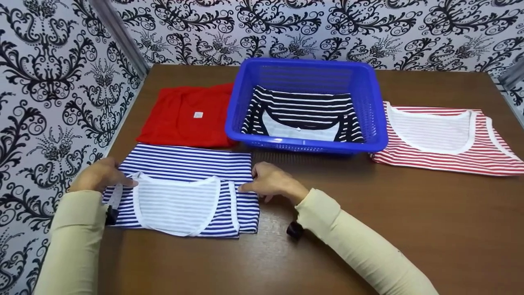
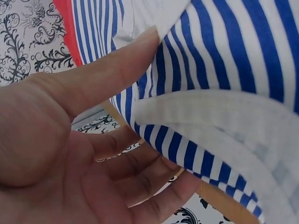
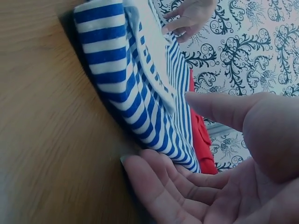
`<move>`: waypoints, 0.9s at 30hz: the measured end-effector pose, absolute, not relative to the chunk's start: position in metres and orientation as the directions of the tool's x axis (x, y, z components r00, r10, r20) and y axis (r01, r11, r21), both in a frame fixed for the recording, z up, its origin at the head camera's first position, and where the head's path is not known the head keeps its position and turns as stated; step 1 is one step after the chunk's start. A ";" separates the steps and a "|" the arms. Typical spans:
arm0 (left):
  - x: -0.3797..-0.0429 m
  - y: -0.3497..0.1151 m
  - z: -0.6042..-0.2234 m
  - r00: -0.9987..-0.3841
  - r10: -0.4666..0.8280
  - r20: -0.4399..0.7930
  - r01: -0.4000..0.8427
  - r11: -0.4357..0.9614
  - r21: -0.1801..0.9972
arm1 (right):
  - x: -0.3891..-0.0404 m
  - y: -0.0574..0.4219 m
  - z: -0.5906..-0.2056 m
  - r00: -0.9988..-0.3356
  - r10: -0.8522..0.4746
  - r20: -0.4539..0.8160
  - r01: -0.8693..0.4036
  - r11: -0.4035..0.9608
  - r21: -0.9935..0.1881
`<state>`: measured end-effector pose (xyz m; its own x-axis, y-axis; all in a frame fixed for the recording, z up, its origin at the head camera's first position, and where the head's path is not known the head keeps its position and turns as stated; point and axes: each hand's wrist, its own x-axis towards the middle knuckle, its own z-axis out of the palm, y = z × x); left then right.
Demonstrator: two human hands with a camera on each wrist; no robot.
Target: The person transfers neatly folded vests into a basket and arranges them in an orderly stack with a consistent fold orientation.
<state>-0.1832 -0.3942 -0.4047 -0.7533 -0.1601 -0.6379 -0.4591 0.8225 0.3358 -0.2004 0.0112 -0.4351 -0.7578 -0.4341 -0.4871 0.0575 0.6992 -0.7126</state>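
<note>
A blue-and-white striped shirt [image 1: 180, 162] lies folded on the table, its white-trimmed neckline toward the near side. At its left edge my left hand [image 1: 100, 175] grips the cloth. In the left wrist view the thumb [image 2: 126, 58] lies on top by the white trim, while the fingertips pass behind the striped edge. My right hand [image 1: 276, 182] is at the shirt's right edge. In the right wrist view its fingers [image 3: 154, 182] reach the lower edge beside the tabletop, and the thumb [image 3: 219, 107] stretches over the stripes, well apart from the fingers.
Behind the shirt lies a folded red garment [image 1: 163, 119]. A blue plastic basket [image 1: 307, 144] holds a black-and-white striped top [image 1: 303, 108]. At the right is a red-and-white striped top [image 1: 434, 159]. Patterned walls [image 1: 49, 102] bound the brown table [image 1: 368, 213] at left and back.
</note>
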 end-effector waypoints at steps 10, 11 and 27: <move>-0.185 -0.393 -0.404 -0.717 -0.187 -0.672 -0.470 0.841 0.267 | -0.199 -0.006 -0.437 -0.790 -0.381 -0.480 0.062 0.729 -0.681; -0.185 -0.393 -0.404 -0.712 -0.188 -0.676 -0.471 0.842 0.262 | -0.199 -0.007 -0.438 -0.794 -0.383 -0.472 0.062 0.722 -0.689; -0.186 -0.397 -0.405 -0.683 -0.206 -0.700 -0.526 0.805 0.276 | -0.192 -0.022 -0.442 -0.835 -0.359 -0.417 -0.040 0.795 -0.605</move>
